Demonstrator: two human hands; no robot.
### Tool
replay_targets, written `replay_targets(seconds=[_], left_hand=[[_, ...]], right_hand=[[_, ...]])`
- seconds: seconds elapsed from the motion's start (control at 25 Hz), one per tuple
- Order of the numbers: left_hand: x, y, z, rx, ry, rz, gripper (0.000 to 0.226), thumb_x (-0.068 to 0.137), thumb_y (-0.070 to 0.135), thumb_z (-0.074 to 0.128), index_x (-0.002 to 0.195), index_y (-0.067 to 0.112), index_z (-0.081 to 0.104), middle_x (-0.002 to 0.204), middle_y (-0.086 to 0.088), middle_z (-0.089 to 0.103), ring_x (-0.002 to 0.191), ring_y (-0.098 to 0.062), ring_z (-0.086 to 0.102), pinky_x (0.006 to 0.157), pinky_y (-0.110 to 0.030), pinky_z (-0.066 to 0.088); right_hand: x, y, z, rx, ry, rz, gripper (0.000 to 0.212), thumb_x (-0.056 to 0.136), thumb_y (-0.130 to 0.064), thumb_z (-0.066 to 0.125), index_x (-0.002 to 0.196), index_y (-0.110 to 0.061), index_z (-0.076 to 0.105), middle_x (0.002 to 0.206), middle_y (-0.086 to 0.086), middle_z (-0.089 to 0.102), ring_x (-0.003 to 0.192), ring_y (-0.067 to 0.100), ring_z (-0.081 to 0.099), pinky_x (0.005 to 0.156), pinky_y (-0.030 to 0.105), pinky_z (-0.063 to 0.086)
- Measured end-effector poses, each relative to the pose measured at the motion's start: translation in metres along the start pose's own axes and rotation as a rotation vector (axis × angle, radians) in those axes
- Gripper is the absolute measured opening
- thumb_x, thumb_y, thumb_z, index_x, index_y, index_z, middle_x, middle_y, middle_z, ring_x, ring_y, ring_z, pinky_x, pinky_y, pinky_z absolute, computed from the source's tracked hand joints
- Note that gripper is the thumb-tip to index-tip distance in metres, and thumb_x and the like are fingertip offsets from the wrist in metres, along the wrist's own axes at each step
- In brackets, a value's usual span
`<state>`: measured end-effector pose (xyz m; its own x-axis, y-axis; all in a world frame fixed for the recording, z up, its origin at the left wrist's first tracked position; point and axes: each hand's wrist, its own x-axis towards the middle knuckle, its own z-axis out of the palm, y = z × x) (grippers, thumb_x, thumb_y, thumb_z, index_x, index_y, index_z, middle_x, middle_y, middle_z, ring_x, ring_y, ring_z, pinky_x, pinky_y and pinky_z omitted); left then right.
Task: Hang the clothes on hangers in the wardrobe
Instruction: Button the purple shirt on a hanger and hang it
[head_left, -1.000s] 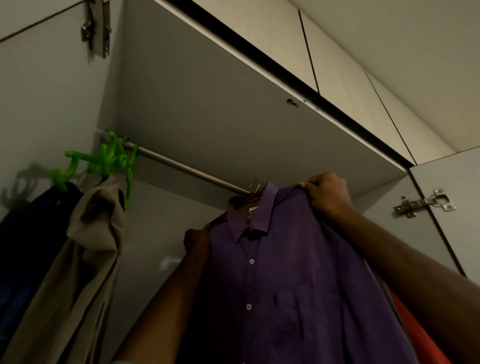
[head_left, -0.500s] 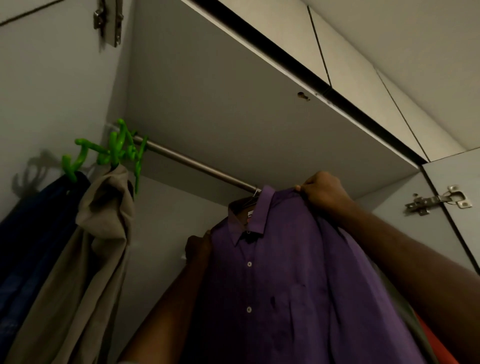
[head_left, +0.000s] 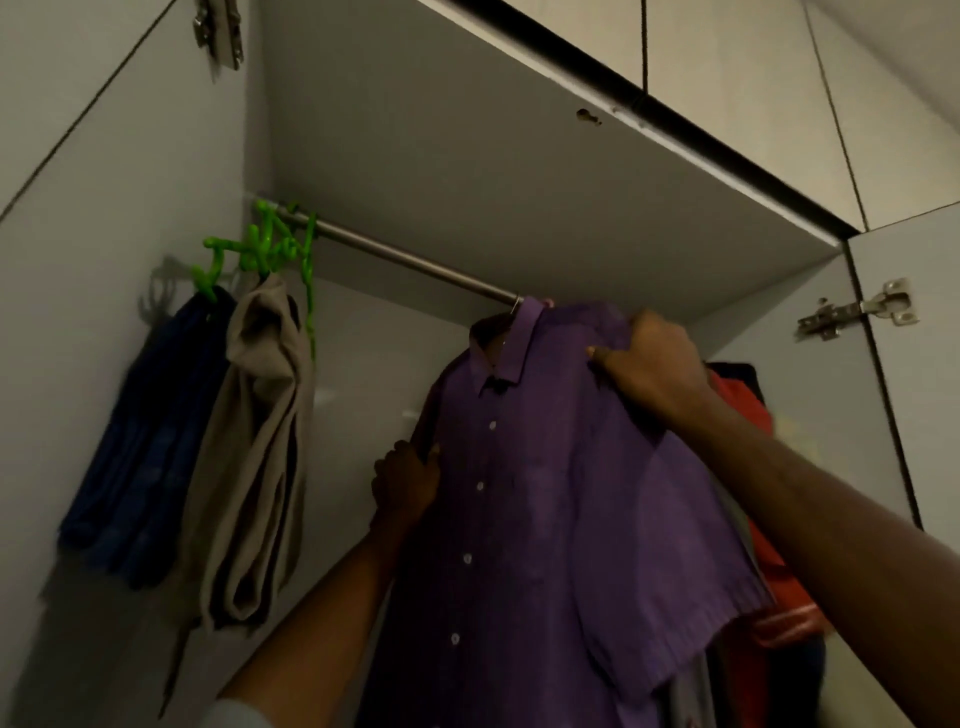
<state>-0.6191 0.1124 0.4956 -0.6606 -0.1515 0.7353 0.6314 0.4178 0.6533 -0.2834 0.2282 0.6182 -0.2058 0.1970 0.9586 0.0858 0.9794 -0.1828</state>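
My right hand (head_left: 649, 364) grips the purple shirt (head_left: 545, 493) at its shoulder, fingers curled into the cloth just right of the collar. My left hand (head_left: 405, 480) pinches the shirt's other edge lower down, below the opposite shoulder; its fingertips are tucked behind the fabric and not visible. The shirt hangs between both hands, buttoned front facing me, collar up against the rail (head_left: 395, 254).

The hanger inside the shirt is almost wholly covered: only a thin metal hook (head_left: 515, 305) shows at the collar, next to the rail's near end. Cannot tell whether the hook sits over the rail. The rail's right part is hidden behind the shirt.

A red garment (head_left: 748, 415) shows behind my right forearm, mostly covered. Farther left on the rail, green hangers (head_left: 265, 249) carry a beige garment (head_left: 260, 441) and a dark blue garment (head_left: 150, 431), the latter blurred. Wardrobe door hinge (head_left: 857, 309) at right. My forearms are cut off by the lower frame edge.
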Motion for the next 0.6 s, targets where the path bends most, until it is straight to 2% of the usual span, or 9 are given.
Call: replay_targets(seconds=[0.12,0.2,0.28,0.4,0.48,0.6], left_hand=[[-0.065,-0.025,-0.006,0.098,0.007,0.113,0.043,0.105,0.043,0.041,0.116,0.006,0.061,0.111,-0.012,0.068,0.099,-0.032,0.062,0.080,-0.041,0.053],[-0.110,-0.044,-0.016,0.195,-0.044,0.177,0.037,0.106,0.033,0.039,0.113,0.005,0.062,0.107,-0.012,0.069,0.095,-0.031,0.063,0.076,-0.041,0.053],[-0.145,-0.057,-0.030,0.270,-0.116,0.189,0.036,0.107,0.033,0.038,0.116,0.006,0.060,0.107,-0.011,0.069,0.094,-0.030,0.063,0.077,-0.042,0.053],[-0.196,-0.057,-0.058,0.381,-0.175,0.149,0.035,0.107,0.035,0.040,0.126,0.010,0.056,0.113,-0.009,0.068,0.100,-0.028,0.062,0.081,-0.040,0.052],[-0.233,-0.057,-0.075,0.460,-0.191,0.143,0.033,0.106,0.034,0.041,0.125,0.011,0.056,0.114,-0.008,0.068,0.102,-0.026,0.061,0.080,-0.037,0.050],[-0.301,-0.057,-0.100,0.594,-0.236,0.142,0.028,0.099,0.026,0.049,0.122,0.013,0.056,0.114,-0.008,0.068,0.103,-0.026,0.061,0.088,-0.039,0.044]], right_hand=[[-0.048,0.007,-0.004,-0.006,0.075,-0.079,0.051,0.093,-0.035,0.069,0.125,-0.002,0.047,0.117,0.026,0.065,0.102,0.046,0.064,0.069,0.041,0.040],[-0.085,0.015,0.002,0.084,0.061,-0.113,0.057,0.093,-0.029,0.068,0.137,-0.005,0.041,0.120,0.025,0.064,0.099,0.046,0.065,0.071,0.044,0.045],[-0.120,0.022,0.012,0.219,-0.007,-0.086,0.065,0.092,-0.029,0.068,0.145,-0.009,0.036,0.126,0.023,0.063,0.101,0.044,0.064,0.076,0.045,0.049],[-0.164,0.030,0.010,0.291,-0.053,0.008,0.068,0.092,-0.029,0.068,0.148,-0.010,0.034,0.121,0.022,0.066,0.100,0.043,0.066,0.080,0.047,0.050],[-0.189,0.034,0.006,0.266,-0.012,0.030,0.069,0.090,-0.025,0.068,0.148,-0.009,0.035,0.118,0.022,0.066,0.097,0.043,0.066,0.078,0.048,0.051],[-0.235,0.040,0.009,0.197,0.033,-0.056,0.066,0.092,-0.022,0.059,0.151,-0.003,0.037,0.131,0.023,0.058,0.103,0.041,0.062,0.076,0.046,0.053]])
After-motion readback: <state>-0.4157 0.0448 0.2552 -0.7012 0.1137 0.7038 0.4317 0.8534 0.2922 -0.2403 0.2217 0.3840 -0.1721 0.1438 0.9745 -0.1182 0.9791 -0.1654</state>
